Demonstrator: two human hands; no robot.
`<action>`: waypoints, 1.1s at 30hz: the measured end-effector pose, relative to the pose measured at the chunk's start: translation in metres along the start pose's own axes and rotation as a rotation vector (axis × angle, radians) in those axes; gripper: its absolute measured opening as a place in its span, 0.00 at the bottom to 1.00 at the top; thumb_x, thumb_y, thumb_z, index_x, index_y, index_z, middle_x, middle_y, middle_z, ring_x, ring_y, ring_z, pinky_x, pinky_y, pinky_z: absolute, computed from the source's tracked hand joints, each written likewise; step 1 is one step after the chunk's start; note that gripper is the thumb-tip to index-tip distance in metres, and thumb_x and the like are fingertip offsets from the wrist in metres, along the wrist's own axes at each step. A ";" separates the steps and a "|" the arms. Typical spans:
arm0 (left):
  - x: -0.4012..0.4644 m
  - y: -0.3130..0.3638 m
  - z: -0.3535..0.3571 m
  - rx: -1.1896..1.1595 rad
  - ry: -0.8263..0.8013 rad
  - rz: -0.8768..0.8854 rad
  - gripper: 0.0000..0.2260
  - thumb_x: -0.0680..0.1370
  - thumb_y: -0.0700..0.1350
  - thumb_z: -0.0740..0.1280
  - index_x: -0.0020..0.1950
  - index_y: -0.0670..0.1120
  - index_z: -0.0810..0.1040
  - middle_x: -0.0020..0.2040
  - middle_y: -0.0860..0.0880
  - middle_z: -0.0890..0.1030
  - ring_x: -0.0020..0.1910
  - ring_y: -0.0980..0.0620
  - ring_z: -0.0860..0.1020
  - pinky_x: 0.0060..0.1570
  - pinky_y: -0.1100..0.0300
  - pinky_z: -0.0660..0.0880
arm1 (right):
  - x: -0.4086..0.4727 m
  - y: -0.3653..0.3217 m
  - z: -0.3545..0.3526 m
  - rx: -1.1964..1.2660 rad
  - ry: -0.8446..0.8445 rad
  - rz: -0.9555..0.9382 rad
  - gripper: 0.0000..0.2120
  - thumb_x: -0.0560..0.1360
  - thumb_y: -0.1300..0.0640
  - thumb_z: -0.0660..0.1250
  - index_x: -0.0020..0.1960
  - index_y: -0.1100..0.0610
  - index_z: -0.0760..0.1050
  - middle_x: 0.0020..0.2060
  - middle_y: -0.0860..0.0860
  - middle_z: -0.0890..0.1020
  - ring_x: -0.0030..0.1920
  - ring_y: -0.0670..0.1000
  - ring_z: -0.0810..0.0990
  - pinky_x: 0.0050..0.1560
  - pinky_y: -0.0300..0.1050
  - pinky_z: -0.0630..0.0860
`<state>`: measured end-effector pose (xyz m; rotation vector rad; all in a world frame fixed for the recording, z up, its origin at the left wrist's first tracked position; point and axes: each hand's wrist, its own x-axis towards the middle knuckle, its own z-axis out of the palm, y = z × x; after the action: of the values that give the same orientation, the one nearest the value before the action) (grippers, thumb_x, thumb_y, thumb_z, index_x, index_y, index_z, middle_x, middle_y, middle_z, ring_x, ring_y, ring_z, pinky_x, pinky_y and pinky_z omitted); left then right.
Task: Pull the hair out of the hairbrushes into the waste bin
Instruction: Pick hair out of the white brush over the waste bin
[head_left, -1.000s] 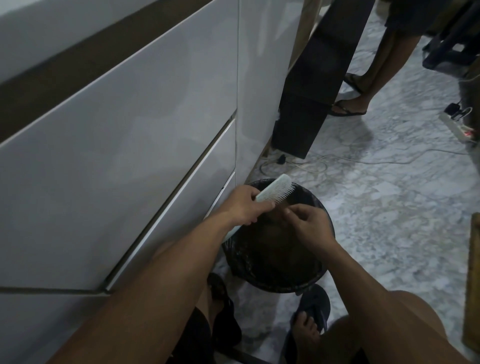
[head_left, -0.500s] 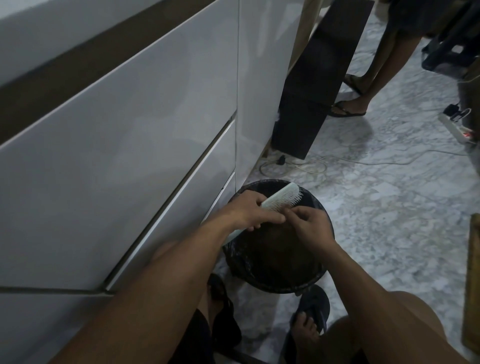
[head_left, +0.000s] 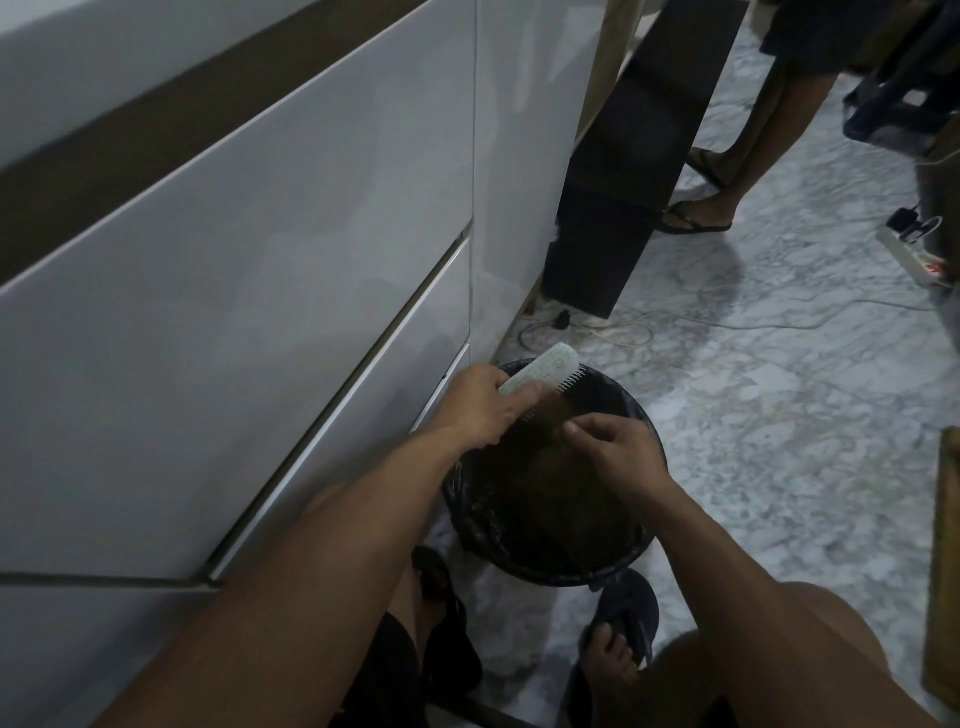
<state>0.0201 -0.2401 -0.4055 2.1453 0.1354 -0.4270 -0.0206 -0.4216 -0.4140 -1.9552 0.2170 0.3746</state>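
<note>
My left hand (head_left: 483, 405) grips a pale white hairbrush (head_left: 701, 366) by its handle end, holding it over the far-left rim of a round black waste bin (head_left: 628, 558) lined with a dark bag. The bristles point right and down toward the bin. Below the brush and a little to its right, over the bin's opening, my right hand (head_left: 618, 452) has its fingertips pinched together. Dark strands seem to hang between the brush and those fingers, but the dim light makes this hard to tell. The bin's inside looks dark brown.
White glossy drawer fronts (head_left: 260, 312) run along the left. A black panel (head_left: 628, 171) leans behind the bin. Another person's legs in sandals (head_left: 696, 221) stand further back. Cables (head_left: 727, 322) and a power strip (head_left: 914, 257) lie on the marble floor. My sandalled feet flank the bin.
The brush has tilted so its back faces up more and moved slightly left. My right hand has pulled down and away from the bristles, lower over the bin.
</note>
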 end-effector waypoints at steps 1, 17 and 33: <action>0.001 -0.001 -0.001 -0.015 0.018 0.001 0.19 0.77 0.59 0.67 0.35 0.45 0.75 0.31 0.46 0.78 0.21 0.53 0.73 0.20 0.65 0.66 | 0.001 0.002 0.000 -0.029 -0.016 0.007 0.07 0.78 0.56 0.66 0.47 0.55 0.84 0.41 0.48 0.85 0.41 0.42 0.81 0.36 0.30 0.73; 0.004 -0.009 0.006 -0.002 0.082 0.033 0.19 0.76 0.58 0.69 0.47 0.42 0.82 0.44 0.40 0.84 0.31 0.52 0.76 0.28 0.63 0.70 | 0.015 0.031 -0.008 -0.627 0.065 0.151 0.08 0.77 0.58 0.63 0.55 0.54 0.77 0.48 0.53 0.82 0.49 0.55 0.80 0.51 0.50 0.77; 0.000 0.003 0.007 -0.012 -0.069 -0.039 0.14 0.76 0.53 0.68 0.54 0.45 0.84 0.35 0.46 0.81 0.31 0.49 0.79 0.32 0.56 0.76 | 0.016 0.021 0.002 -0.114 0.029 0.112 0.08 0.77 0.57 0.66 0.44 0.55 0.83 0.34 0.52 0.82 0.36 0.50 0.79 0.35 0.41 0.73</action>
<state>0.0194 -0.2480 -0.4069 2.1162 0.1413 -0.5207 -0.0128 -0.4274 -0.4386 -2.0672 0.3318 0.4400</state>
